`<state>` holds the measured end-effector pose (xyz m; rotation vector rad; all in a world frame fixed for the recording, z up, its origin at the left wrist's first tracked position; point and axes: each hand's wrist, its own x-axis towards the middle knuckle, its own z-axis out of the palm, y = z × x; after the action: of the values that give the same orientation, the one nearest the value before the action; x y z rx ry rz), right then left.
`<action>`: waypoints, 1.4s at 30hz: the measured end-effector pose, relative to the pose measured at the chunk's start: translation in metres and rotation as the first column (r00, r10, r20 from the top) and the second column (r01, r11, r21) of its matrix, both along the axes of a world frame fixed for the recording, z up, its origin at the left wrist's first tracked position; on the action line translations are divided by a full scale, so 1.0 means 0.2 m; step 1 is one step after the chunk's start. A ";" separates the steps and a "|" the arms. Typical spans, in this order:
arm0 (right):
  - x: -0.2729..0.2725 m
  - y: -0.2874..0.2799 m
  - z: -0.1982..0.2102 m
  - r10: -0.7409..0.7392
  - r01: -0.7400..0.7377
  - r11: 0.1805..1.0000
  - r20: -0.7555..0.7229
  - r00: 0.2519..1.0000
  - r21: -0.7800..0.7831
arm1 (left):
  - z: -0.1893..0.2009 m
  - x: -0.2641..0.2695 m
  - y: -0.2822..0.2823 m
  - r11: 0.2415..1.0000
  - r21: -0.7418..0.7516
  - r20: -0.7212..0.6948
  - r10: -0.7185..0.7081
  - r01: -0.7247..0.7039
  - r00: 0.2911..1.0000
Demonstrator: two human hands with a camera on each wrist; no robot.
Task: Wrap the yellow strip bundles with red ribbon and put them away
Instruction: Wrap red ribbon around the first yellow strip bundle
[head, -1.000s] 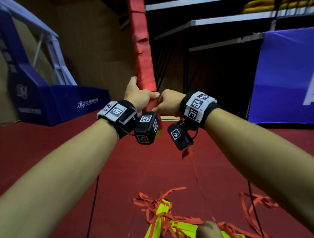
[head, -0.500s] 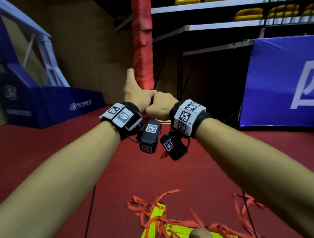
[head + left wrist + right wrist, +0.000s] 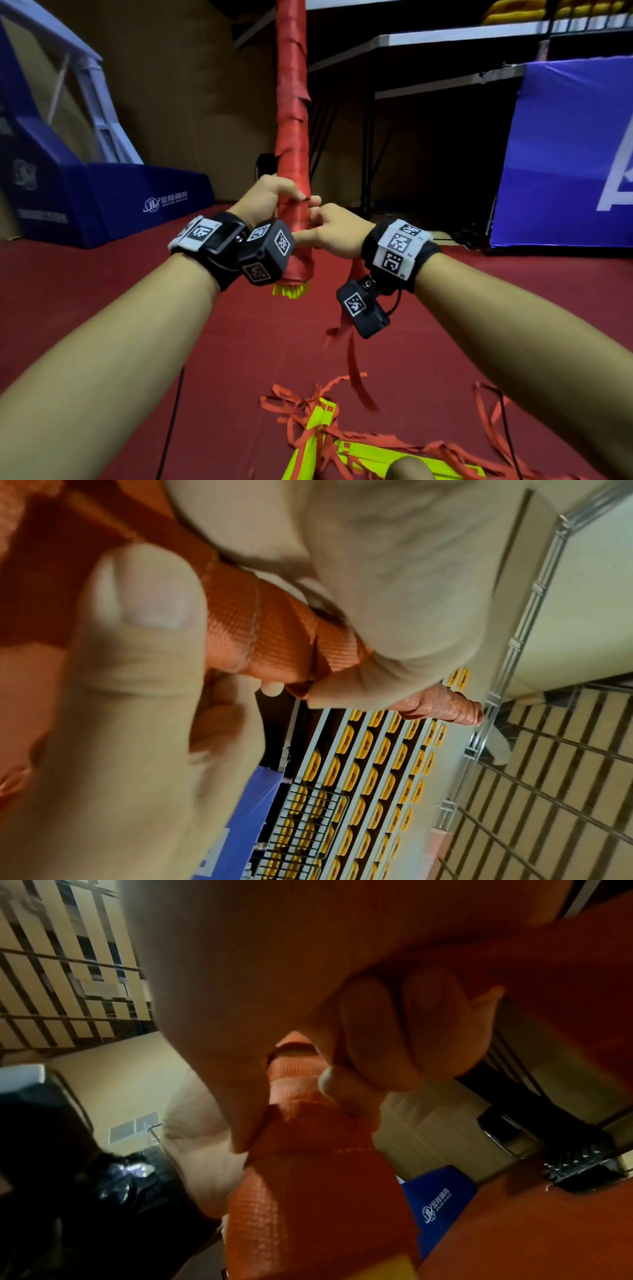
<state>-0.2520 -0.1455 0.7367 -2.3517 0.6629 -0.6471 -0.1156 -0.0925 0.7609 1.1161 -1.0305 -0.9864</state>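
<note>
Red ribbon (image 3: 291,102) spirals up the upright yellow strip bundle (image 3: 290,292), bare ends at six o'clock; left hand (image 3: 263,202) grips it, right hand (image 3: 329,233) pinches ribbon at three o'clock

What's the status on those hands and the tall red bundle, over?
Left hand grips upright red-ribbon-wrapped yellow strip bundle. Right hand pinches its loose ribbon tail. Nothing blocking.
</note>
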 end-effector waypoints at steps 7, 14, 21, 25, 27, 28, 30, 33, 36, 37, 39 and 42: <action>0.09 -0.11 -0.10 0.006 -0.001 0.999 -0.110 0.994 0.050 | -0.20 0.07 -0.08 0.992 -0.009 0.014 0.129 -0.129 0.992; 0.20 -0.18 -0.21 -0.059 0.070 0.997 -0.228 0.972 0.040 | -0.36 0.20 -0.16 0.972 0.045 -0.034 0.231 -0.230 0.972; 0.24 -0.20 -0.40 -0.069 0.094 0.993 -0.293 0.953 0.072 | -0.54 0.26 -0.19 0.940 0.182 0.067 0.283 -0.290 0.957; 0.24 -0.22 -0.53 -0.080 0.135 0.977 -0.306 0.949 0.163 | -0.70 0.29 -0.21 0.936 0.276 0.049 0.214 -0.219 0.976; 0.22 -0.24 -0.58 -0.068 0.143 0.968 -0.331 0.941 0.207 | -0.77 0.28 -0.22 0.930 0.297 0.055 0.210 -0.217 0.976; 0.21 -0.24 -0.60 -0.062 0.144 0.966 -0.347 0.936 0.216 | -0.79 0.28 -0.22 0.926 0.304 0.040 0.223 -0.224 0.974; 0.20 -0.24 -0.64 -0.062 0.154 0.964 -0.382 0.922 0.216 | -0.88 0.29 -0.26 0.908 0.314 0.047 0.276 -0.276 0.960; 0.21 -0.21 -0.70 -0.040 0.112 0.980 -0.384 0.922 0.167 | -0.96 0.28 -0.31 0.873 0.323 0.151 0.333 -0.365 0.931; 0.21 -0.18 -0.75 0.047 0.006 0.985 -0.306 0.951 0.172 | -0.93 0.16 -0.23 0.858 0.300 0.255 0.350 -0.417 0.902; 0.19 -0.18 -0.76 0.065 -0.004 0.979 -0.295 0.953 0.202 | -0.94 0.14 -0.23 0.867 0.284 0.238 0.351 -0.410 0.906; 0.15 -0.19 -0.79 0.059 0.023 0.964 -0.299 0.952 0.266 | -1.00 0.15 -0.22 0.905 0.256 0.155 0.308 -0.339 0.939; 0.11 -0.22 -0.86 0.072 0.049 0.931 -0.313 0.947 0.362 | -1.04 0.18 -0.20 0.950 0.304 -0.072 0.095 -0.068 0.993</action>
<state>-0.2295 -0.1890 0.5646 -2.1180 0.8316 -0.1096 -0.0790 -0.1320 0.5532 1.3423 -0.7733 -1.1405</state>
